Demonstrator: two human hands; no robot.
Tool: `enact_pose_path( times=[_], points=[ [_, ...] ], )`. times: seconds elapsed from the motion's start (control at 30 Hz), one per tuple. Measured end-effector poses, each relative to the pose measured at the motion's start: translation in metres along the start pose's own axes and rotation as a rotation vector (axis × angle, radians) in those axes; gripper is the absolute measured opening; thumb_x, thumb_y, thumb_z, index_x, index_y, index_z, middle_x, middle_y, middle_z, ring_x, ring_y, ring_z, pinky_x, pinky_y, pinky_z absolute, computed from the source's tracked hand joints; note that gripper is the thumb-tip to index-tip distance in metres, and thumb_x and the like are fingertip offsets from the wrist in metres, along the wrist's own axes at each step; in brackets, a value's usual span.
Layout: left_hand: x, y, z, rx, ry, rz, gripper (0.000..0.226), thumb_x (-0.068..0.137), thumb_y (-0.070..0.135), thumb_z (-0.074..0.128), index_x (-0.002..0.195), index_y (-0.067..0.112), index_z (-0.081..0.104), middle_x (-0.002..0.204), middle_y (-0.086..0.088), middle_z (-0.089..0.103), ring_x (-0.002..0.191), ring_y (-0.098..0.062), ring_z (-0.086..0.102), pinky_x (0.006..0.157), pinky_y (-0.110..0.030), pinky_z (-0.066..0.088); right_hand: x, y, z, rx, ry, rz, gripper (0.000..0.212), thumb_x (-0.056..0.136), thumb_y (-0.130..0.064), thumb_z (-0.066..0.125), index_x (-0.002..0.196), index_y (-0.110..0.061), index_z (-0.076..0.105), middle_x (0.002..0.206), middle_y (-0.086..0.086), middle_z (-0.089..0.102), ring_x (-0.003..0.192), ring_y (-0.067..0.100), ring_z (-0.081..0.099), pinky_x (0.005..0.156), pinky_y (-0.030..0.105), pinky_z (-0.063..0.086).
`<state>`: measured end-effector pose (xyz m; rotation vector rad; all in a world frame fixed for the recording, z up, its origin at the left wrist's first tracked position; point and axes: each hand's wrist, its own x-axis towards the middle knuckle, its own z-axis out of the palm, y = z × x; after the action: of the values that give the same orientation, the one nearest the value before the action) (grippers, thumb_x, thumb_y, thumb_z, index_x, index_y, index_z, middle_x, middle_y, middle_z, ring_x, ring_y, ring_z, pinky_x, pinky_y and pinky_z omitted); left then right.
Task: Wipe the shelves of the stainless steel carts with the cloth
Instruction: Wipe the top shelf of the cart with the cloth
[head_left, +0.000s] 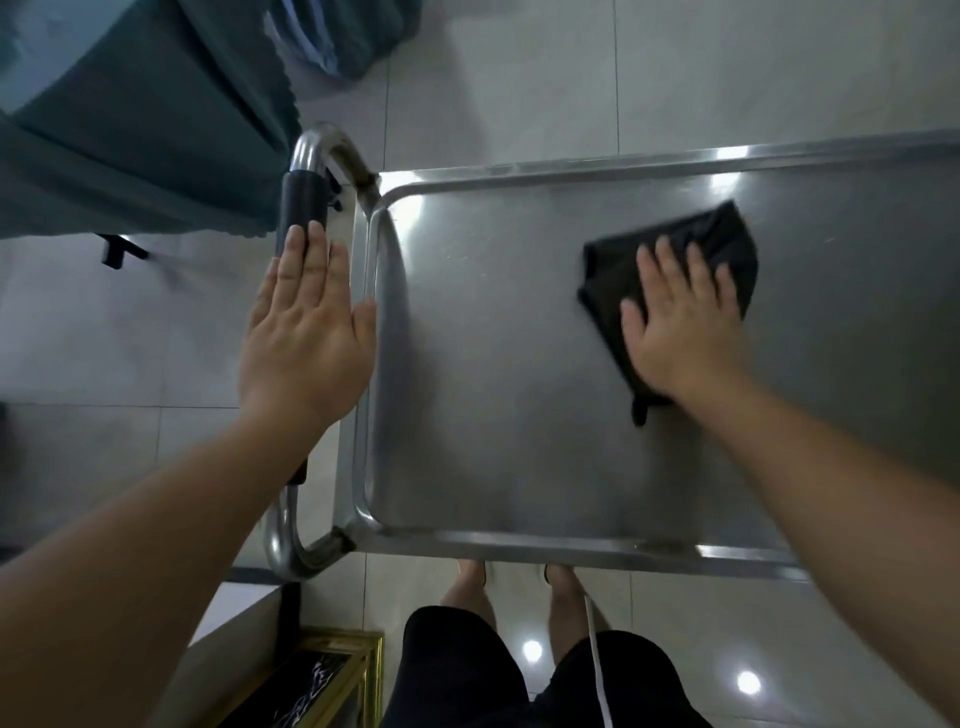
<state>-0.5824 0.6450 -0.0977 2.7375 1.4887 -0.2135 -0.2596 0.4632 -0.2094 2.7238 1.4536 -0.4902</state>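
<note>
While left hand (306, 332) hovers flat, right hand (680, 322) presses cloth (613, 275).

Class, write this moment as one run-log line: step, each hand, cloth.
step: wiping top shelf | right hand: flat on black cloth | left hand: open, over cart handle | cloth: on shelf

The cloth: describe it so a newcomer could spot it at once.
Find the steel cart's top shelf, a shiny rimmed tray filling the middle of the view. On its far right part lies the cloth, flat under the right hand. It is the only dark, soft, crumpled thing on the bare metal.
</note>
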Motion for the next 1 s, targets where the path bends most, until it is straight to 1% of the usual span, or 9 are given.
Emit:
enact_pose_path(
  times=[0.13, 0.3, 0.4, 0.5, 0.63, 0.73, 0.8, 0.87, 1.0],
  points=[
    [0.001, 0.003, -0.002, 0.001, -0.011, -0.006, 0.07, 0.111, 0.056, 0.006, 0.169, 0.019, 0.001, 0.177, 0.001, -0.012, 0.159, -0.007, -0.023, 0.13, -0.034, -0.012, 0.096, 0.008, -0.031, -0.026, -0.028, -0.013, 0.073, 0.102, -0.058, 0.011, 0.167, -0.026, 0.005, 0.175, -0.005, -0.002, 0.16, 0.025, -0.002, 0.128, 0.049, -0.004],
    [0.0, 0.003, -0.005, 0.001, -0.019, -0.006, 0.069, 0.111, 0.055, 0.007, 0.17, 0.017, 0.002, 0.177, 0.0, -0.012, 0.16, -0.009, -0.021, 0.13, -0.035, -0.011, 0.11, 0.001, -0.033, -0.01, 0.009, 0.011, 0.073, 0.102, -0.058, 0.01, 0.167, -0.025, 0.003, 0.175, -0.004, -0.004, 0.16, 0.026, -0.006, 0.128, 0.049, -0.006],
    [0.0, 0.003, -0.006, -0.001, -0.029, 0.006, 0.069, 0.112, 0.054, 0.007, 0.17, 0.016, 0.002, 0.177, -0.002, -0.011, 0.16, -0.011, -0.021, 0.131, -0.037, -0.009, 0.062, 0.0, -0.017, -0.017, 0.027, -0.039, 0.074, 0.102, -0.059, 0.009, 0.167, -0.024, 0.01, 0.175, -0.002, 0.006, 0.16, 0.026, 0.004, 0.128, 0.049, -0.003],
    [-0.001, 0.003, -0.006, 0.005, -0.041, 0.006, 0.069, 0.112, 0.054, 0.006, 0.169, 0.016, 0.001, 0.177, -0.001, -0.013, 0.16, -0.01, -0.021, 0.131, -0.038, -0.008, -0.028, 0.005, 0.008, 0.008, 0.075, -0.091, 0.067, 0.106, -0.053, 0.019, 0.166, -0.022, 0.02, 0.173, 0.001, 0.019, 0.159, 0.028, 0.015, 0.129, 0.049, 0.005],
    [-0.001, 0.005, -0.006, -0.003, -0.042, -0.004, 0.07, 0.111, 0.054, 0.007, 0.17, 0.016, 0.002, 0.177, -0.001, -0.012, 0.16, -0.011, -0.021, 0.132, -0.04, -0.006, -0.17, 0.029, 0.051, -0.036, 0.035, -0.106, 0.069, 0.106, -0.053, 0.023, 0.167, -0.022, 0.014, 0.175, 0.0, 0.009, 0.161, 0.027, 0.008, 0.129, 0.053, 0.007],
    [-0.002, 0.006, -0.007, -0.003, -0.043, -0.014, 0.07, 0.111, 0.054, 0.008, 0.169, 0.016, 0.002, 0.177, -0.001, -0.012, 0.16, -0.011, -0.02, 0.132, -0.041, -0.005, -0.221, 0.049, 0.061, -0.054, -0.011, -0.161, 0.071, 0.105, -0.055, 0.024, 0.166, -0.02, 0.019, 0.174, 0.001, 0.011, 0.16, 0.029, 0.012, 0.128, 0.055, 0.011],
    [-0.003, 0.006, -0.007, -0.006, -0.043, -0.007, 0.07, 0.112, 0.054, 0.009, 0.169, 0.016, 0.002, 0.177, -0.001, -0.012, 0.16, -0.011, -0.021, 0.132, -0.041, -0.004, -0.205, 0.054, 0.053, -0.023, -0.01, -0.186, 0.069, 0.105, -0.053, 0.026, 0.166, -0.021, 0.022, 0.173, 0.001, 0.017, 0.159, 0.029, 0.016, 0.127, 0.056, 0.015],
    [-0.002, 0.006, -0.007, -0.006, -0.042, -0.003, 0.07, 0.112, 0.054, 0.009, 0.169, 0.015, 0.003, 0.177, -0.002, -0.011, 0.16, -0.011, -0.021, 0.132, -0.041, -0.004, -0.161, 0.055, 0.041, 0.018, 0.06, -0.151, 0.066, 0.105, -0.05, 0.032, 0.164, -0.022, 0.029, 0.171, 0.002, 0.027, 0.157, 0.03, 0.024, 0.126, 0.056, 0.019],
    [-0.001, 0.005, -0.006, 0.011, -0.038, 0.001, 0.07, 0.112, 0.054, 0.009, 0.17, 0.014, 0.005, 0.178, -0.003, -0.01, 0.16, -0.011, -0.021, 0.132, -0.04, -0.006, -0.041, 0.062, 0.011, 0.034, 0.134, 0.003, 0.066, 0.103, -0.051, 0.031, 0.163, -0.023, 0.031, 0.17, 0.001, 0.029, 0.156, 0.028, 0.025, 0.128, 0.049, 0.01]
  ],
)
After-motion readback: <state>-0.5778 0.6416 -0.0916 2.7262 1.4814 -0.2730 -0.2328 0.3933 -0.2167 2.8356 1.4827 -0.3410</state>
